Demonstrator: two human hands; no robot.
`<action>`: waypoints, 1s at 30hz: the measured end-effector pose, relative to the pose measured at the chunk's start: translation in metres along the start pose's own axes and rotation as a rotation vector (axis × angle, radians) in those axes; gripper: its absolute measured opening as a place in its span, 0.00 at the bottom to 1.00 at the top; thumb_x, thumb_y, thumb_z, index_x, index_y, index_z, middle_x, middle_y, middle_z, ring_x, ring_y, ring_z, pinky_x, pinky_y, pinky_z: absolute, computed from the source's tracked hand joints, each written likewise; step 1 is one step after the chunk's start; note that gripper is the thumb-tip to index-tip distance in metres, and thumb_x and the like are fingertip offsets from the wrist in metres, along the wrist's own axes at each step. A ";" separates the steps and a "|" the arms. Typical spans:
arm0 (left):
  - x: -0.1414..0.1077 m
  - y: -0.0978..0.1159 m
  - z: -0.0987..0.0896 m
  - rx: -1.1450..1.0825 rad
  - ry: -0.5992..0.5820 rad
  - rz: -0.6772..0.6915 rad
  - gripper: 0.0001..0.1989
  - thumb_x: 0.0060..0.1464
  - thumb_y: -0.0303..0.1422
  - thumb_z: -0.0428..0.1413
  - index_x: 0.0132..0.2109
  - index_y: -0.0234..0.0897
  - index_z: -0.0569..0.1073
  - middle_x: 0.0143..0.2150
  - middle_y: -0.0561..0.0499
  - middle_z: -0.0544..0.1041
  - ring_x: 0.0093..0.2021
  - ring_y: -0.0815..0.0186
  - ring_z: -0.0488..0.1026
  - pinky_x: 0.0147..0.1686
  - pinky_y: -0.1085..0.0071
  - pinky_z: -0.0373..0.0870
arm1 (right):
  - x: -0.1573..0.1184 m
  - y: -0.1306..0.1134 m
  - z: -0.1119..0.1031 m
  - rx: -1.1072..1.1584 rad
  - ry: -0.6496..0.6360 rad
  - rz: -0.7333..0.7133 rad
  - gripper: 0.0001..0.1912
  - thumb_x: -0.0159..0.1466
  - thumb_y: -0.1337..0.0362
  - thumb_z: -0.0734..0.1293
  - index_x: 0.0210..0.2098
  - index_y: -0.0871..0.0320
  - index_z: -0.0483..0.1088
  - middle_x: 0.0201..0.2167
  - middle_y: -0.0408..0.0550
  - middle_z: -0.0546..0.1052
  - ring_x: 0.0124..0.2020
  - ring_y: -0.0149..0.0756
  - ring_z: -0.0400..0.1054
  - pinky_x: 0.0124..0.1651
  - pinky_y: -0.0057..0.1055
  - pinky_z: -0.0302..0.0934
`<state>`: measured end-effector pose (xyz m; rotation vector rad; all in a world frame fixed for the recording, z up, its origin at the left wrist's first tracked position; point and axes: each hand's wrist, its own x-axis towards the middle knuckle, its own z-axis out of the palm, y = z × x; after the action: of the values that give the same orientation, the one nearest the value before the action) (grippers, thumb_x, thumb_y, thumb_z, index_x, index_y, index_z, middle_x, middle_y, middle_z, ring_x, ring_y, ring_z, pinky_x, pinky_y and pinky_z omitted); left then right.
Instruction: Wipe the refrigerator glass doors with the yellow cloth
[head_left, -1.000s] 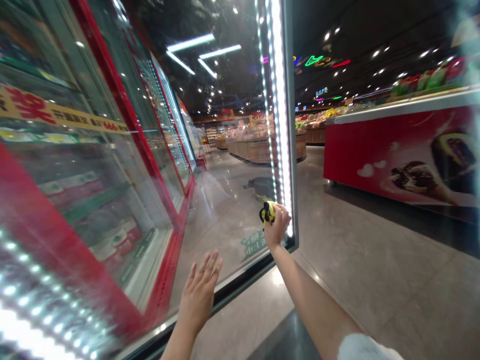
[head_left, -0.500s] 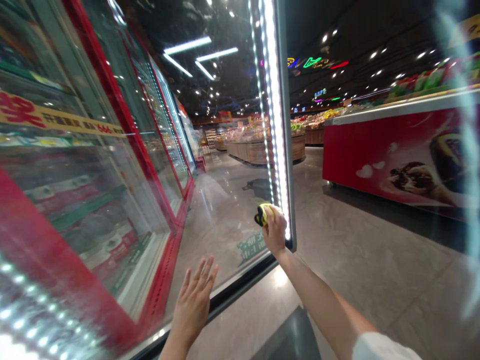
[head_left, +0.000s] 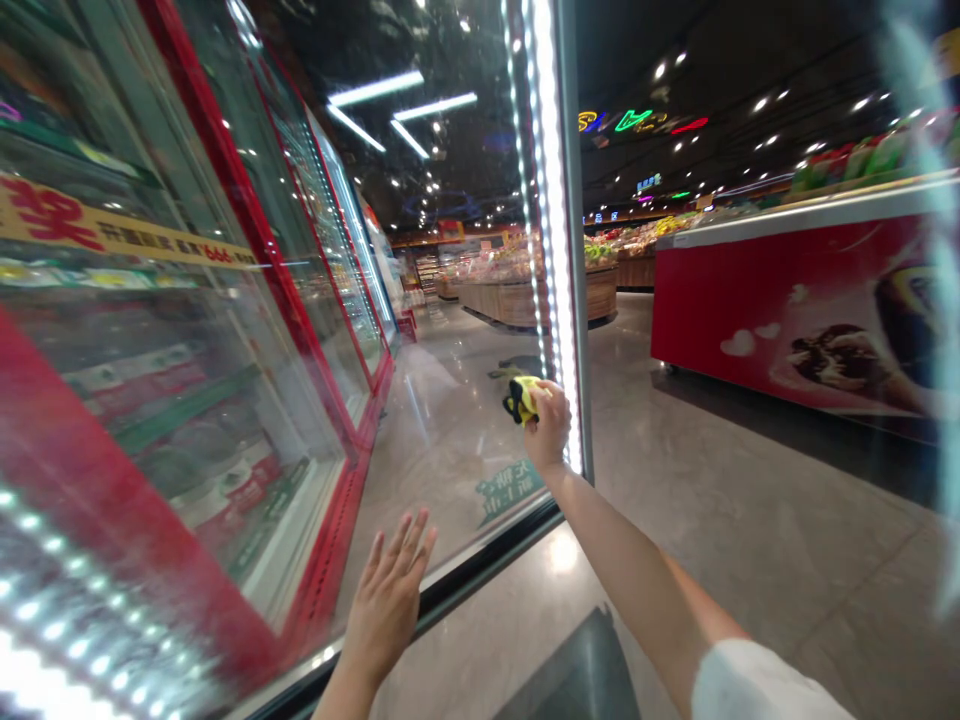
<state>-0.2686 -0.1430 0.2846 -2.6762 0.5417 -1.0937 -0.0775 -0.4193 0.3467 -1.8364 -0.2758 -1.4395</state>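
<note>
A glass door [head_left: 450, 400] with a dark lower frame and a bright LED strip [head_left: 551, 200] along its right edge stands swung out. My right hand [head_left: 550, 420] grips a crumpled yellow and black cloth [head_left: 523, 400] against the glass, just left of the LED strip. Lower down, my left hand [head_left: 390, 590] rests near the door's bottom frame with its fingers spread, holding nothing. A green sticker [head_left: 510, 488] shows on the glass below the cloth.
At left is a red-framed glass cabinet [head_left: 300, 340] with shelved packs and a yellow banner [head_left: 142, 237]. A red chest freezer [head_left: 720, 310] stands at right. Produce stands [head_left: 540, 300] are further back, beyond the tiled floor [head_left: 720, 480].
My right hand has moved up a little along the glass with the cloth. My left hand has stayed nearly where it was. The view has shifted slightly.
</note>
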 end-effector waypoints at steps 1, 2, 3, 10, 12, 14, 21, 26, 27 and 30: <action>-0.001 0.000 0.001 0.002 0.000 0.003 0.30 0.55 0.22 0.48 0.63 0.41 0.74 0.71 0.51 0.64 0.74 0.63 0.55 0.76 0.60 0.37 | -0.013 -0.001 -0.006 0.016 -0.049 -0.064 0.22 0.58 0.76 0.61 0.47 0.51 0.76 0.53 0.49 0.75 0.54 0.43 0.67 0.56 0.40 0.62; -0.001 0.000 0.001 0.007 0.000 0.005 0.30 0.55 0.22 0.48 0.63 0.41 0.74 0.71 0.50 0.65 0.75 0.64 0.54 0.76 0.60 0.37 | -0.026 0.002 -0.014 0.027 -0.090 -0.116 0.20 0.58 0.76 0.62 0.42 0.50 0.77 0.50 0.45 0.77 0.51 0.40 0.68 0.55 0.37 0.62; -0.001 0.001 0.001 0.013 0.001 0.007 0.30 0.56 0.22 0.47 0.63 0.41 0.74 0.71 0.50 0.65 0.75 0.64 0.54 0.76 0.60 0.36 | -0.035 0.007 -0.021 0.034 -0.118 -0.155 0.18 0.58 0.76 0.62 0.39 0.49 0.77 0.48 0.44 0.78 0.49 0.38 0.69 0.52 0.35 0.62; 0.008 0.004 -0.010 -0.004 0.015 -0.016 0.31 0.56 0.22 0.47 0.65 0.41 0.72 0.72 0.50 0.63 0.76 0.65 0.49 0.76 0.59 0.34 | 0.027 0.023 -0.007 -0.064 0.136 0.081 0.19 0.62 0.73 0.59 0.49 0.62 0.72 0.51 0.61 0.72 0.53 0.48 0.64 0.55 0.45 0.58; 0.014 0.004 -0.014 -0.022 0.034 -0.026 0.30 0.57 0.22 0.47 0.65 0.41 0.72 0.72 0.50 0.63 0.76 0.66 0.47 0.76 0.60 0.33 | 0.039 0.002 0.008 -0.085 0.176 0.101 0.22 0.62 0.72 0.59 0.55 0.61 0.69 0.56 0.62 0.70 0.56 0.50 0.62 0.57 0.48 0.57; 0.019 0.004 -0.015 -0.035 0.054 -0.036 0.30 0.57 0.22 0.47 0.65 0.40 0.72 0.72 0.49 0.63 0.77 0.66 0.46 0.76 0.60 0.32 | 0.027 -0.019 0.012 -0.098 0.142 0.019 0.24 0.63 0.69 0.61 0.59 0.58 0.66 0.60 0.61 0.69 0.58 0.51 0.62 0.58 0.49 0.57; 0.024 0.005 -0.017 -0.071 0.087 -0.058 0.30 0.59 0.22 0.47 0.66 0.41 0.70 0.72 0.50 0.63 0.76 0.66 0.48 0.76 0.59 0.31 | -0.012 0.010 -0.025 -0.160 -0.114 -0.397 0.20 0.63 0.70 0.62 0.52 0.51 0.74 0.55 0.52 0.73 0.57 0.44 0.64 0.58 0.41 0.59; 0.024 -0.002 -0.023 -0.051 0.092 -0.091 0.30 0.59 0.22 0.47 0.67 0.41 0.69 0.72 0.49 0.62 0.76 0.65 0.46 0.76 0.58 0.31 | 0.060 0.002 0.000 -0.204 0.215 0.000 0.24 0.60 0.72 0.61 0.55 0.60 0.71 0.51 0.61 0.72 0.53 0.51 0.65 0.54 0.49 0.60; 0.024 -0.003 -0.024 -0.043 0.093 -0.097 0.31 0.59 0.22 0.48 0.67 0.41 0.69 0.73 0.49 0.61 0.76 0.65 0.46 0.76 0.58 0.31 | 0.063 -0.011 0.005 -0.195 0.224 0.004 0.26 0.61 0.71 0.60 0.59 0.60 0.69 0.52 0.62 0.72 0.54 0.51 0.65 0.55 0.50 0.60; 0.024 -0.004 -0.025 -0.024 0.094 -0.104 0.31 0.58 0.22 0.48 0.67 0.42 0.69 0.73 0.49 0.60 0.77 0.64 0.44 0.76 0.57 0.32 | 0.031 -0.042 0.006 -0.160 0.082 -0.204 0.30 0.63 0.68 0.61 0.65 0.58 0.64 0.59 0.62 0.69 0.59 0.53 0.62 0.60 0.51 0.57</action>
<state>-0.2698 -0.1502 0.3190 -2.7113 0.4381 -1.2545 -0.0874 -0.3953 0.3923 -1.9149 -0.3226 -1.7155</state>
